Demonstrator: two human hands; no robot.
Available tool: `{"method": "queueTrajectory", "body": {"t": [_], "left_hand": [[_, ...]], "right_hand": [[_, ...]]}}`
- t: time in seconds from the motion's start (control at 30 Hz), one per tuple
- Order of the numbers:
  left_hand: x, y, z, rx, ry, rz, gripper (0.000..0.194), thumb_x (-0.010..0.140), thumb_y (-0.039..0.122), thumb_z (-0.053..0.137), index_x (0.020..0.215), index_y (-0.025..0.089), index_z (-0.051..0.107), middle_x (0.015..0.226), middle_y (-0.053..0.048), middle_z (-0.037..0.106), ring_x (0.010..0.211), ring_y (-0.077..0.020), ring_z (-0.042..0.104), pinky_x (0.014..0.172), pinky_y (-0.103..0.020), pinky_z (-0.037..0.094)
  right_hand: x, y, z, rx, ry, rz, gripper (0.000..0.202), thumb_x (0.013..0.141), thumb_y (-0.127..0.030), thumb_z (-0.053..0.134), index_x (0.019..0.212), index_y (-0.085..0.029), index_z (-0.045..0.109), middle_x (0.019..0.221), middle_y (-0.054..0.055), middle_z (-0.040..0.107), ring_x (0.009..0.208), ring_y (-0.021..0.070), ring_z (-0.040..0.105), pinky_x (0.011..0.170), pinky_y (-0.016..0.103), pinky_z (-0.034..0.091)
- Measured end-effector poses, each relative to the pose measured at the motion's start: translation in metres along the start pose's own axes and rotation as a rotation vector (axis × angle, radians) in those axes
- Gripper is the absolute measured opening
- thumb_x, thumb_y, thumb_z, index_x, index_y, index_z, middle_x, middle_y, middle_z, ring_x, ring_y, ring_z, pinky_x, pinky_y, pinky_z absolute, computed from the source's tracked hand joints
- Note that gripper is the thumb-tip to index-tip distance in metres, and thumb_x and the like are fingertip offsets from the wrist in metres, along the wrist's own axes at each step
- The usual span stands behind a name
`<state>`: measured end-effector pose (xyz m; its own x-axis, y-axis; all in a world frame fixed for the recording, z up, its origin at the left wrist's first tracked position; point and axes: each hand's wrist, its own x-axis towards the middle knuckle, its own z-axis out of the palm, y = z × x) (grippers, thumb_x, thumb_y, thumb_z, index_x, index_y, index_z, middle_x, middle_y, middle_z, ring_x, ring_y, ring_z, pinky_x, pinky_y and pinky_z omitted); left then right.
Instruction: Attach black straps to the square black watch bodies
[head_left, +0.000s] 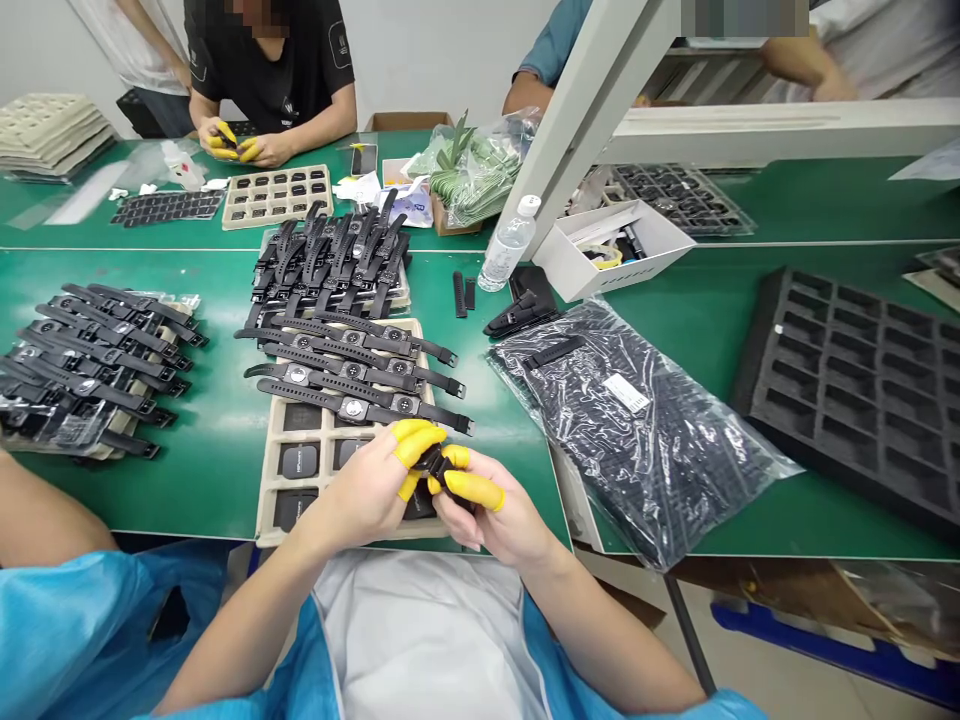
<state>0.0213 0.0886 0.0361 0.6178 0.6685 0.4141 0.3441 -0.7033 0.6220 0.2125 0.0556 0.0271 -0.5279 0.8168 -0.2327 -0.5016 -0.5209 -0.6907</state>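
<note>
My left hand (379,480) and my right hand (499,505), both with yellow finger cots, meet over the front of a beige tray (264,500). Between their fingertips they grip a black smartwatch (433,464); fingers cover most of it, so I cannot tell how its strap sits. In the tray's near compartments lie square black watch bodies (300,461). Across its far part rest several smartwatches with black straps (352,370), backs up. Just behind it stands another tray piled with strapped watches (330,255).
A clear bag of black straps (637,430) lies to the right, near a black foam tray (817,370). Beyond are a water bottle (510,245) and a white box (615,250). More watches (90,360) are piled left. A co-worker (274,80) sits opposite; another's arm is at left.
</note>
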Motion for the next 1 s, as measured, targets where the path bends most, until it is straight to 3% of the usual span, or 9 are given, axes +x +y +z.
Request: {"method": "queueTrajectory", "body": {"t": [0.2, 0.4, 0.57, 0.67, 0.77, 0.87, 0.93, 1.0], "left_hand": [[0.004, 0.008, -0.007, -0.045, -0.070, -0.006, 0.051, 0.102, 0.019, 0.041, 0.152, 0.018, 0.041, 0.129, -0.017, 0.059, 0.118, -0.0282, 0.056, 0.102, -0.046, 0.053], [0.005, 0.006, -0.006, 0.111, -0.098, -0.031, 0.042, 0.099, 0.021, 0.047, 0.140, 0.016, 0.054, 0.115, -0.015, 0.061, 0.107, -0.0276, 0.058, 0.094, -0.044, 0.055], [0.002, 0.004, -0.007, -0.024, -0.076, -0.006, 0.045, 0.102, 0.022, 0.048, 0.146, 0.019, 0.046, 0.123, -0.015, 0.063, 0.113, -0.0264, 0.061, 0.096, -0.041, 0.056], [0.001, 0.003, -0.005, -0.095, 0.047, -0.066, 0.040, 0.101, 0.022, 0.056, 0.140, 0.021, 0.050, 0.119, -0.013, 0.067, 0.106, -0.0227, 0.066, 0.090, -0.036, 0.056], [0.000, 0.004, -0.002, -0.180, 0.183, -0.080, 0.017, 0.098, 0.022, 0.064, 0.115, 0.022, 0.064, 0.100, -0.007, 0.070, 0.091, -0.0189, 0.066, 0.081, -0.032, 0.056], [0.002, 0.008, -0.001, -0.355, 0.320, -0.166, 0.009, 0.097, 0.028, 0.068, 0.103, 0.021, 0.068, 0.102, -0.008, 0.072, 0.095, -0.0205, 0.069, 0.084, -0.035, 0.058], [0.004, 0.009, -0.002, -0.551, 0.483, -0.290, 0.014, 0.098, 0.032, 0.067, 0.107, 0.022, 0.064, 0.109, -0.008, 0.074, 0.093, -0.0207, 0.074, 0.084, -0.037, 0.062], [0.008, 0.009, -0.005, -0.728, 0.689, -0.402, 0.018, 0.099, 0.036, 0.067, 0.108, 0.023, 0.058, 0.110, -0.006, 0.076, 0.080, -0.0181, 0.077, 0.075, -0.036, 0.065]], "right_hand": [[0.000, -0.002, -0.002, 0.040, 0.032, 0.027, 0.030, 0.089, -0.045, 0.073, 0.089, -0.020, 0.056, 0.046, -0.010, 0.047, 0.034, 0.0050, 0.023, 0.034, 0.016, 0.024], [0.000, -0.003, -0.002, -0.013, 0.059, 0.056, 0.030, 0.090, -0.045, 0.072, 0.086, -0.020, 0.055, 0.045, -0.011, 0.044, 0.034, 0.0040, 0.021, 0.033, 0.016, 0.022], [-0.001, -0.001, -0.005, -0.032, 0.030, 0.024, 0.034, 0.090, -0.050, 0.072, 0.088, -0.020, 0.055, 0.044, -0.010, 0.047, 0.032, 0.0059, 0.026, 0.034, 0.018, 0.027], [-0.001, 0.001, -0.009, -0.114, 0.054, -0.084, 0.037, 0.091, -0.054, 0.071, 0.094, -0.020, 0.057, 0.051, -0.007, 0.055, 0.036, 0.0080, 0.038, 0.038, 0.020, 0.034], [-0.002, 0.001, -0.011, -0.219, 0.046, -0.116, 0.039, 0.092, -0.057, 0.070, 0.099, -0.020, 0.058, 0.059, -0.007, 0.056, 0.040, 0.0078, 0.043, 0.041, 0.021, 0.036], [-0.004, -0.004, -0.012, -0.228, -0.040, 0.031, 0.041, 0.095, -0.060, 0.065, 0.093, -0.019, 0.058, 0.058, -0.009, 0.046, 0.038, 0.0054, 0.032, 0.038, 0.019, 0.027], [-0.006, -0.012, -0.014, -0.241, -0.087, 0.140, 0.042, 0.096, -0.059, 0.064, 0.090, -0.019, 0.058, 0.057, -0.010, 0.041, 0.039, 0.0048, 0.025, 0.036, 0.019, 0.021], [-0.008, -0.021, -0.019, -0.297, -0.090, 0.203, 0.041, 0.095, -0.059, 0.064, 0.088, -0.019, 0.057, 0.057, -0.010, 0.040, 0.040, 0.0049, 0.024, 0.036, 0.018, 0.018]]}}
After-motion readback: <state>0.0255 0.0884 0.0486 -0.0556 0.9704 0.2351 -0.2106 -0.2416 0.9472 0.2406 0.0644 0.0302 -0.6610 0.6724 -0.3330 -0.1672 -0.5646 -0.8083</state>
